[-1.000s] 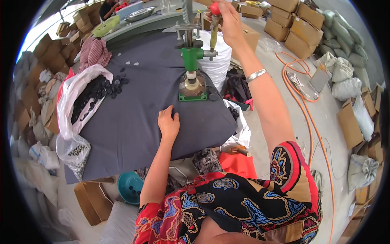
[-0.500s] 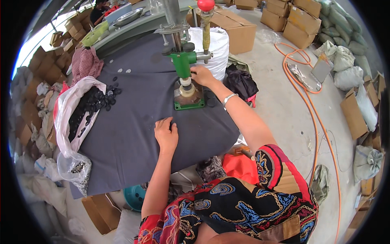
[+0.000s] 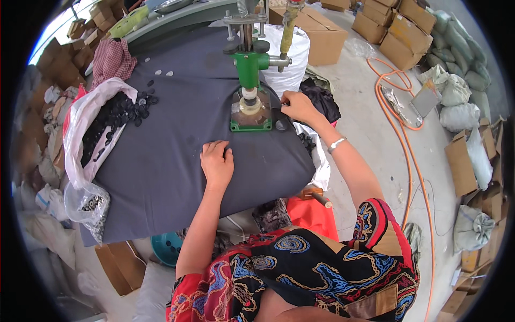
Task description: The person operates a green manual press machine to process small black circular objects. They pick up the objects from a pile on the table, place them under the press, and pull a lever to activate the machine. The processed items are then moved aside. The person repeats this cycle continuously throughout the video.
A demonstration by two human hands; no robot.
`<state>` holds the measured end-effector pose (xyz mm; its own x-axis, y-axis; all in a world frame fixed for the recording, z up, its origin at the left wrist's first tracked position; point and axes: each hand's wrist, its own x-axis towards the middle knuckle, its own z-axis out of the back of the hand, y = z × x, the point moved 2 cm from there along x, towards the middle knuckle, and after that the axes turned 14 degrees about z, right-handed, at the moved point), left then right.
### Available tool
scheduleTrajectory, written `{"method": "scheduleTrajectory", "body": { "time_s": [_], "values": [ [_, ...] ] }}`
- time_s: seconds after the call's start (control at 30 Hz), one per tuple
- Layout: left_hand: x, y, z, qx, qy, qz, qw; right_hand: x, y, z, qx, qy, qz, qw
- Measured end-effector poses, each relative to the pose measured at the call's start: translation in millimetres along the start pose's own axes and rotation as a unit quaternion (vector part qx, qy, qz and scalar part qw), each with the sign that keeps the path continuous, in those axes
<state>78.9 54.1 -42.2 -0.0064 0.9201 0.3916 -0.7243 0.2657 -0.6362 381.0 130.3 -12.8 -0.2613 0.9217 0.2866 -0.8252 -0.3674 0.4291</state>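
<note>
A green hand press (image 3: 248, 70) stands on the dark cloth-covered table (image 3: 166, 188), its square base on the cloth. My right hand (image 3: 300, 109) is just right of the press, thumb and fingers pinched together; what they hold, if anything, is too small to make out. A round dark disc (image 3: 281, 125) lies by the base, below these fingers. In front of the press, my left hand (image 3: 216, 163) rests on the cloth, holding nothing visible, fingers slightly bent and thumb apart. Dark buttons (image 3: 140, 109) spill from a white bag (image 3: 75, 139) at the left.
A clear bag of small pieces (image 3: 94, 206) lies at the table's left edge, and a checked cloth (image 3: 112, 61) farther back. A white sack (image 3: 292, 53) and cardboard box (image 3: 322, 35) stand behind the press. An orange hose (image 3: 405, 155) crosses the floor at right.
My right hand has moved right, away from beside the press's plunger to the table's right edge. My left hand stays on the cloth. The view has shifted slightly.
</note>
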Motion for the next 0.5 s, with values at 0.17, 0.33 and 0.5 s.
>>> {"method": "scheduleTrajectory", "body": {
  "time_s": [0.17, 0.33, 0.5],
  "values": [
    [0, 0, -1, -0.002, -0.006, -0.002, 1.0, -20, 11, 1, -0.002, -0.046, 0.031, 0.998],
    [1, 4, -2, 0.001, -0.014, -0.003, 1.0, 20, 56, -24, 0.016, -0.157, 0.113, 0.981],
    [1, 2, -1, 0.006, -0.018, -0.01, 1.0, 43, 58, -45, 0.027, -0.167, 0.035, 0.985]
  ]
}}
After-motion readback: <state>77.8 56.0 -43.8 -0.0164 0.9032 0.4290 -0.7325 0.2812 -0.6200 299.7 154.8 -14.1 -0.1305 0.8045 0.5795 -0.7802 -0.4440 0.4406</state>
